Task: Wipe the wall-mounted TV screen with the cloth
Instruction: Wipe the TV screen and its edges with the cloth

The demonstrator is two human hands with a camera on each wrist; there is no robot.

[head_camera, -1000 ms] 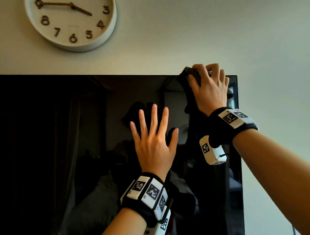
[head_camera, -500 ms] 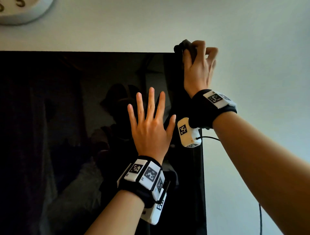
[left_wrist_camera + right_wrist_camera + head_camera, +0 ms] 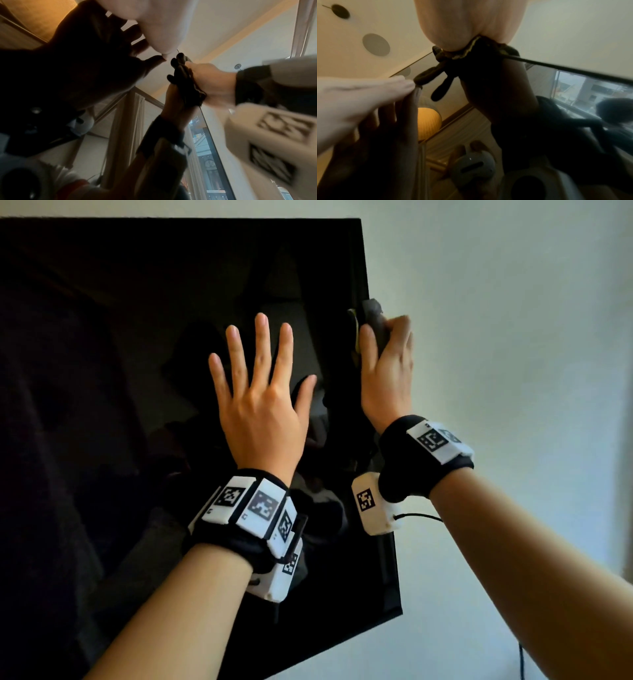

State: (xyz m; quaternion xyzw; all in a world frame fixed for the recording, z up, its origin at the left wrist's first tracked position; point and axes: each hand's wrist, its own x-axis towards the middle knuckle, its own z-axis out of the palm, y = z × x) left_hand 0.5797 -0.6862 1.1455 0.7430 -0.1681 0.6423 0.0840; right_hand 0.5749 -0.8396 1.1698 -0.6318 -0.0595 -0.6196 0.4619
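Right hand point(image 3: 385, 371) curls round dark cloth point(image 3: 375, 318) at TV screen point(image 3: 120, 371) right edge, about 2 o'clock. Left hand point(image 3: 260, 405) flat, fingers spread on the glass, holding nothing. Cloth likely soft, light; bunch it in the palm. Screen probably fragile: press lightly. Right wrist view alone shows the cloth's yellow trim.

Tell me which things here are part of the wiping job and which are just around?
Job:
black wall-mounted TV screen
dark crumpled cloth, gripped by right hand
left hand, flat against the glass

Just around:
pale painted wall
thin black cable
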